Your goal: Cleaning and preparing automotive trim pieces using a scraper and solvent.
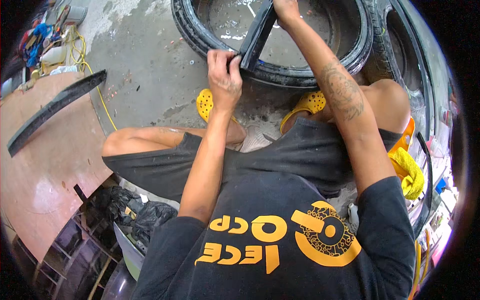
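Black strip (257,37) in both hands (225,80), tyre (290,77) below

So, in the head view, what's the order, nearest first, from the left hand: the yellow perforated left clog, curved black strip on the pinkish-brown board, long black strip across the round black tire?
1. Long black strip: right at the left hand, across the tire.
2. Left clog: just below that hand, slightly left.
3. Curved black strip: far left, on the board.
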`<act>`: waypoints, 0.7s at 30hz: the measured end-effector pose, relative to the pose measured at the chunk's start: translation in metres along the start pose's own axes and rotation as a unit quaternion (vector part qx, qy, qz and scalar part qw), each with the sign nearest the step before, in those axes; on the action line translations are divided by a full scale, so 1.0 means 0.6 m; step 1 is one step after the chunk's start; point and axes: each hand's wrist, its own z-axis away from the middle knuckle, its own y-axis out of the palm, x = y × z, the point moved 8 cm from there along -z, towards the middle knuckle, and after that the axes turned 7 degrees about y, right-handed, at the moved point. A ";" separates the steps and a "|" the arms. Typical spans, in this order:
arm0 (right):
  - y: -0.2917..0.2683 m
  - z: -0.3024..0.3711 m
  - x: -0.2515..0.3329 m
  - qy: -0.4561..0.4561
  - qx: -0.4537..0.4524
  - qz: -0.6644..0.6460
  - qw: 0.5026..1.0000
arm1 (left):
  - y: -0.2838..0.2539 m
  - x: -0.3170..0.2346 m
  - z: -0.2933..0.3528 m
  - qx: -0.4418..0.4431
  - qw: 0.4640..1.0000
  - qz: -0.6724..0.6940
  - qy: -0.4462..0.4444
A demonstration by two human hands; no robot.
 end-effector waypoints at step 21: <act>0.019 -0.003 -0.022 0.078 0.085 -0.072 0.991 | -0.017 0.004 0.036 -0.033 0.998 0.026 -0.053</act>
